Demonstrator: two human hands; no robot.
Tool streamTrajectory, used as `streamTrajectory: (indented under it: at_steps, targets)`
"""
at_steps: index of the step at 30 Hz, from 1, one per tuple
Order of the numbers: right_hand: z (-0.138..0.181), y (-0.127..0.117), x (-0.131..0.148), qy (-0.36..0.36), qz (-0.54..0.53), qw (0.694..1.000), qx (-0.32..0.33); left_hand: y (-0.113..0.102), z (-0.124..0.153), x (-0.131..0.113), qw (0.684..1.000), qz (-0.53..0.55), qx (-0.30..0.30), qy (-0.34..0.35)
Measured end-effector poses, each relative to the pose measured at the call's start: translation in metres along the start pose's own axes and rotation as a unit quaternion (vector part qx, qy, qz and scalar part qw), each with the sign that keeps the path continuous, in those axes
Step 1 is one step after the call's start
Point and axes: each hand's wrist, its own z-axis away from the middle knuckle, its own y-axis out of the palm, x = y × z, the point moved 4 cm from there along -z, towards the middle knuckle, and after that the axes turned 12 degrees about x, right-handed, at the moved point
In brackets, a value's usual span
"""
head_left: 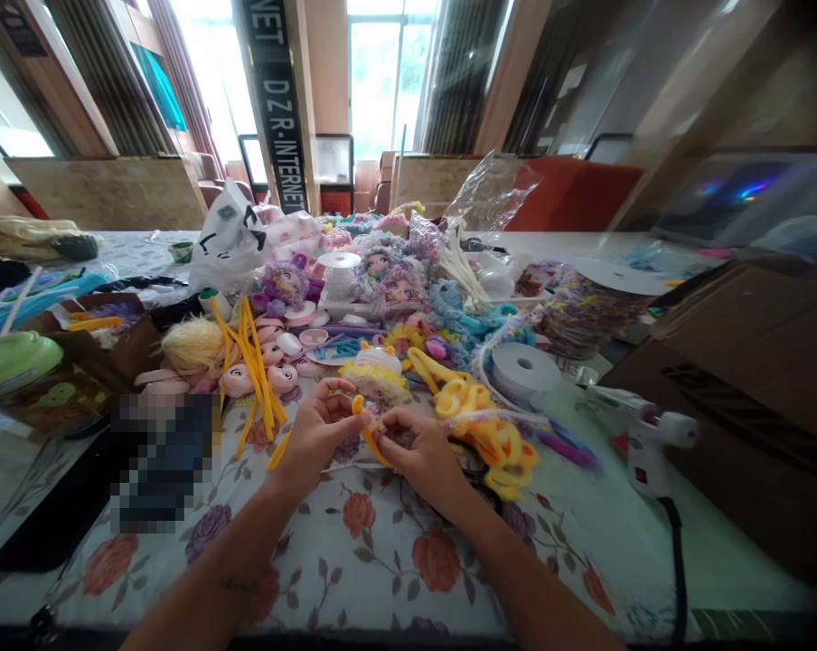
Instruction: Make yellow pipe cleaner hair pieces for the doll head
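Observation:
At the middle of the floral tablecloth, both my hands are closed on a short yellow pipe cleaner (358, 404). My left hand (317, 434) pinches it near its upper, curled end, thumb against fingers. Close beside, my right hand (418, 449) grips its lower part with bent fingertips. Just beyond my fingers sits a small doll head with a yellow-and-white knitted hat (371, 362) and pale yellow frill. To the left lies a bundle of loose yellow pipe cleaners (256, 362). On the right, fluffy yellow yarn (466, 398) is heaped close to my right hand.
A white glue gun (643, 434) with a black cord lies at right, before a cardboard box (740, 389). A white ribbon spool (523, 369) stands behind the yarn. Several doll heads (279, 375) are at left, near a dark phone-like object (62, 506). Craft supplies pile up behind.

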Motion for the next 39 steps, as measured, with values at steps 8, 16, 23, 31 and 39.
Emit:
streamTrajectory:
  at_steps: [8, 16, 23, 31, 39]
  targets:
    - [0.0001, -0.0005, -0.0001, -0.008, 0.015, 1.0, -0.003, -0.0052, -0.0012, 0.0049, 0.999, 0.032, 0.017, -0.008]
    - [0.0009, -0.0041, -0.0007, -0.009, 0.02, 0.999, -0.027, -0.0015, -0.0008, -0.0001, 0.999, -0.006, -0.018, -0.028]
    - [0.0021, -0.0036, 0.0007, -0.01, 0.043, 0.998, -0.042, -0.0027, 0.0007, 0.0016, 0.996, -0.075, -0.002, -0.042]
    - [0.0014, -0.0034, 0.0012, 0.008, -0.04, 0.999, -0.015, -0.0046, -0.0001, 0.0007, 0.997, -0.05, 0.029, -0.045]
    - [-0.0004, -0.0009, -0.0052, 0.027, -0.138, 0.99, 0.003, -0.0048, 0.0003, 0.0028, 0.998, -0.041, 0.015, -0.045]
